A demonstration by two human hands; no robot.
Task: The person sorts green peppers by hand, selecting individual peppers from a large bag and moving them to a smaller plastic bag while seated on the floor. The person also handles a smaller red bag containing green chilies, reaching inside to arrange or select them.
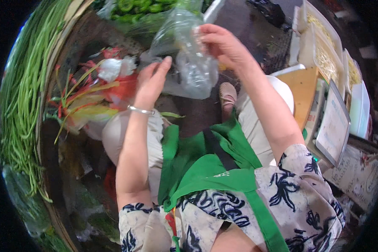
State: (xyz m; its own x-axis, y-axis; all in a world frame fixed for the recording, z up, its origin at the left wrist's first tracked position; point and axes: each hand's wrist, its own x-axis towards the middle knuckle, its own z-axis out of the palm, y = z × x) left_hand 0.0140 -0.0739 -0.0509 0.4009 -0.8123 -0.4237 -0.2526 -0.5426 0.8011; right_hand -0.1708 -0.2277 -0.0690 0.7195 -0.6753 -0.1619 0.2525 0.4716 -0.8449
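A clear plastic bag (197, 75) hangs in front of me above the dark floor, its upper part crumpled. My right hand (222, 45) grips the bag's side, thumb and fingers pinched on the film. To the left of the bag is my left hand (154, 80), thumb raised and fingers bent; its fingertips are partly hidden, and I cannot tell whether it touches the film. Behind the bag, at the top, lie green peppers (138, 8), partly under plastic.
Long green beans (25, 104) line the left edge. Red and yellow plastic bags (104, 100) lie beside my left knee. On the right stand a scale with a metal pan (334, 126), a wooden box (297, 91) and white tubs of sprouts (326, 60). A black bag (269, 12) lies at the top.
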